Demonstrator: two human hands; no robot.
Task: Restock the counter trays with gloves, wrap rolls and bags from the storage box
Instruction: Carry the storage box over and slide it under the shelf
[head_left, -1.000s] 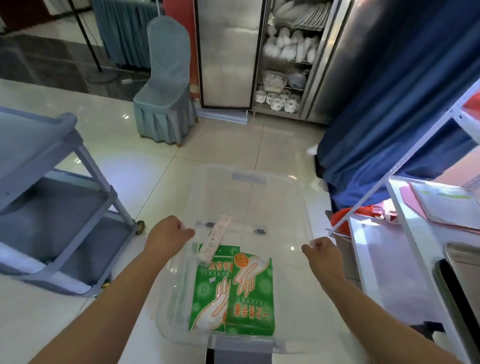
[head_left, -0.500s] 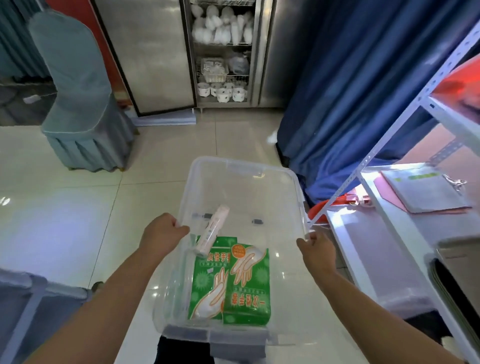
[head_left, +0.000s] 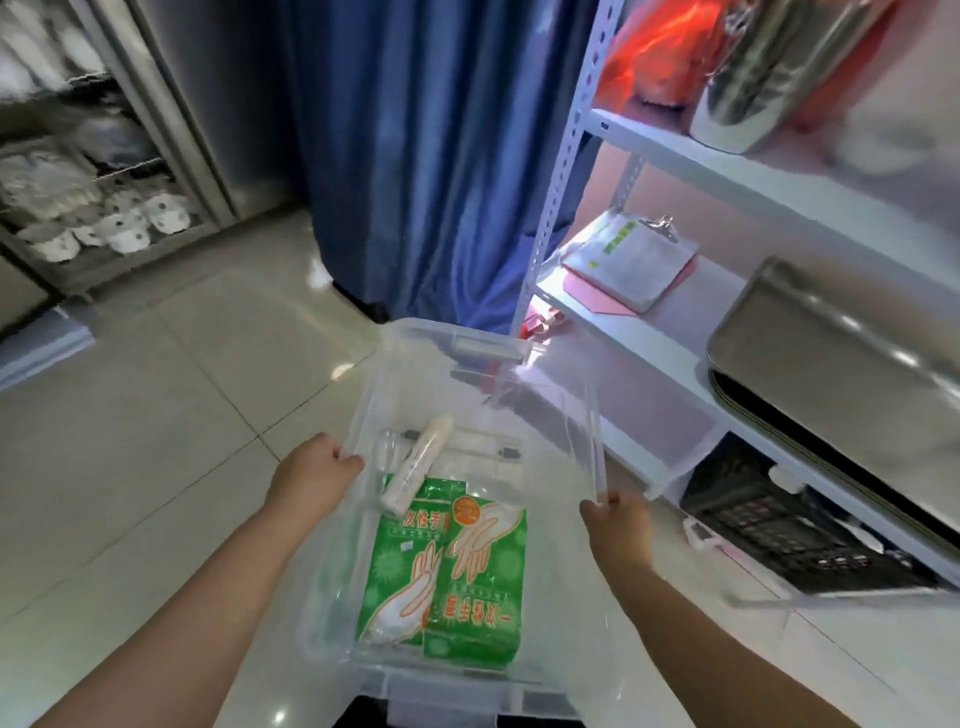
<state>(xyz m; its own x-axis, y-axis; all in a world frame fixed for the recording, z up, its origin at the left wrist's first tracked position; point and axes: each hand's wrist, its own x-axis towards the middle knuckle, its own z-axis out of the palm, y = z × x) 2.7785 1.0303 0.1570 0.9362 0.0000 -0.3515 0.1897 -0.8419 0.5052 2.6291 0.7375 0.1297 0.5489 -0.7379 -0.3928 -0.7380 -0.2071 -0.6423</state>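
Storage box (head_left: 592, 415) is swinging right since earlier, its far end now nearing the white shelf rack (head_left: 670, 358) | left hand (head_left: 311, 475) is clamping left rim | right hand (head_left: 618, 525) is clamping right rim | green glove packs (head_left: 457, 566) and wrap roll (head_left: 415, 470) are lying inside.

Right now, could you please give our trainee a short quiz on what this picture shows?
1. True or false: the left hand and right hand grip opposite rims of the clear storage box.
2. What lies inside with the green glove packs? A) white wrap roll B) steel tray C) clipboard
3. Fill in: the clipboard lies on the white ____.

Key: 1 true; 2 A, the wrap roll; 3 shelf.
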